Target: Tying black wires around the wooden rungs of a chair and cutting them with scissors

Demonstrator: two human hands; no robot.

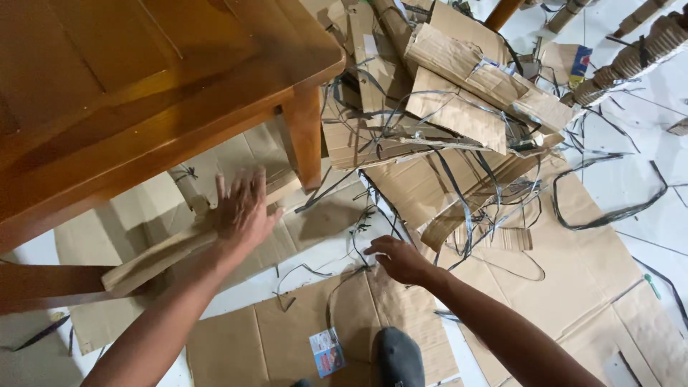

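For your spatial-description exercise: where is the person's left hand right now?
In the head view, the left hand lies left of centre, flat on a cardboard strip, beside the wooden table leg.

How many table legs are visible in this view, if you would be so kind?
2: one table leg just beyond the left hand, another at the top edge behind the cardboard pile. Others may be hidden.

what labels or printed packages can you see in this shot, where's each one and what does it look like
Small printed leaflet: lies on the flattened cardboard at the bottom edge, near the right hand; rectangular, blue and red.
Printed package: top right, on the floor beside the cardboard pile; blue with yellow, partly hidden.
White label: on an upright cardboard piece, top centre; small rectangle.
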